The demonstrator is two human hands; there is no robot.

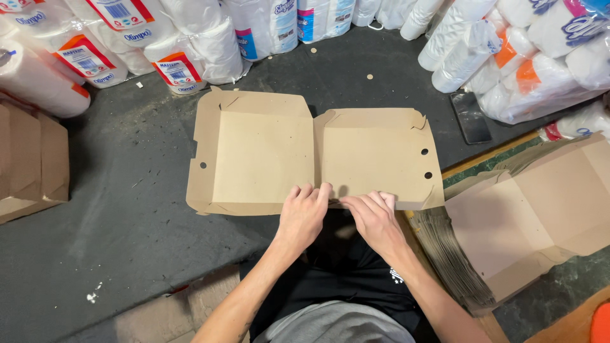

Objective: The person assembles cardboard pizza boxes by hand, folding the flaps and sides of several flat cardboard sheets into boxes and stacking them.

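Box (314, 155) lies open and flat on the floor just beyond my fingertips, its long axis running left to right. My left hand (304, 216) and right hand (375, 219) press flat, fingers together, on its near flap, about equally close.

Under my hands I see a plain brown box (314, 152) on a dark grey floor (127, 216). Beyond it, white rolls (210, 38) carry red, orange and blue labels. Right of my hands, a brown stack (527, 216).
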